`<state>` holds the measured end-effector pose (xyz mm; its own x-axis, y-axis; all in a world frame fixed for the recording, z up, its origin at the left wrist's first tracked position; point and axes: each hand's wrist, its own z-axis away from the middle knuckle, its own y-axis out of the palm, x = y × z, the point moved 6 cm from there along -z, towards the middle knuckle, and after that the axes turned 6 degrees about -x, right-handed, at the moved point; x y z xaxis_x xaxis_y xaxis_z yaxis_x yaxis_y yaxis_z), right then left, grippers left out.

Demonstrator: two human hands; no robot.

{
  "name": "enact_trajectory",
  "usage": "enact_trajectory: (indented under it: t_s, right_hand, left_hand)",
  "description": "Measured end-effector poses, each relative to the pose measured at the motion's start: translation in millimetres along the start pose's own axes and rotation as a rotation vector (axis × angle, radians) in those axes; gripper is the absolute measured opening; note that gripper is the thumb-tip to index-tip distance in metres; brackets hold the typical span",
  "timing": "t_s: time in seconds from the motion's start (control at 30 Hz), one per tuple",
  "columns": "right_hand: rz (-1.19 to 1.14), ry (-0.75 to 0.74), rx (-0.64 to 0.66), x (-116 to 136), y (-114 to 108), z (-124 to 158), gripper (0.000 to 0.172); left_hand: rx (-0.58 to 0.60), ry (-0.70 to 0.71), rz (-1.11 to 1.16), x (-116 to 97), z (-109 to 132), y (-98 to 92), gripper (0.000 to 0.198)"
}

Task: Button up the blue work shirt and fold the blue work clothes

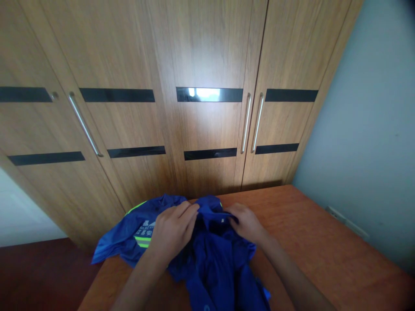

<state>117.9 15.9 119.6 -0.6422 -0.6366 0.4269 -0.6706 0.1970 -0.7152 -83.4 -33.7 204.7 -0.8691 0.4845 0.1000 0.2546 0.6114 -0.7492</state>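
A crumpled blue work jacket [214, 263] with yellow-green reflective strips and white printed characters lies on the reddish-brown tabletop. Its left part, with the print, spreads over the table's left edge. My left hand [175, 226] is closed on the fabric near the collar, the fingertips partly hidden from me. On the other side of the collar, my right hand [244, 220] pinches the cloth between thumb and fingers. Between the two hands the collar fabric is lifted a little, with a small white label showing inside. The lower part of the jacket runs toward me in loose folds.
Behind the table [311, 229] stands a wooden wardrobe [207, 125] with black strips and long metal handles. A pale wall [363, 129] with a socket strip [346, 222] rises on the right. Dark red floor [39, 276] shows at the lower left.
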Motion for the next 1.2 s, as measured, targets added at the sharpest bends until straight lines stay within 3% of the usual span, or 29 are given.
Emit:
enact_trajectory:
  t_s: [0.1, 0.2, 0.4, 0.57, 0.77, 0.83, 0.93, 1.0, 1.1, 1.2]
  right_hand:
    - [0.199, 0.128, 0.006, -30.7, -6.2, -8.0, 0.027]
    - [0.240, 0.280, 0.014, -55.8, -13.5, -7.5, 0.016]
    - [0.249, 0.367, -0.024, -70.7, -33.9, 0.1, 0.023]
    - [0.252, 0.392, -0.277, -66.1, -73.1, -6.4, 0.027]
    - [-0.195, 0.326, -0.626, -60.7, -111.5, -12.9, 0.035]
    - [-0.321, 0.324, -0.592, -63.6, -103.0, -8.8, 0.039]
    - [-0.413, 0.319, -0.275, -71.1, -65.6, 2.2, 0.042]
    - [-0.384, 0.339, -0.146, -80.4, -45.3, 14.0, 0.039]
    - [-0.327, 0.387, -0.169, -93.6, -38.9, 24.2, 0.036]
    - [-0.179, 0.379, -0.181, -95.4, -51.3, 20.8, 0.031]
  left_hand:
    - [-0.031, -0.137, -0.061, 18.4, -6.8, -16.4, 0.031]
    - [-0.013, -0.261, -0.128, 34.3, -12.9, -28.7, 0.031]
    - [0.190, -0.433, -0.356, 58.0, -25.3, -32.7, 0.034]
    - [0.240, -0.438, -0.390, 70.5, -31.3, -19.2, 0.041]
    - [0.151, -0.473, -0.177, 78.8, -32.2, -2.6, 0.039]
    - [0.141, -0.480, -0.121, 81.3, -29.0, 7.8, 0.039]
    - [0.175, -0.496, -0.029, 85.1, -18.5, 30.9, 0.036]
    - [0.206, -0.498, 0.040, 85.9, -9.4, 47.1, 0.035]
    - [0.254, -0.454, 0.141, 81.4, 2.7, 67.2, 0.033]
    - [0.324, -0.389, 0.272, 74.5, 12.0, 82.3, 0.031]
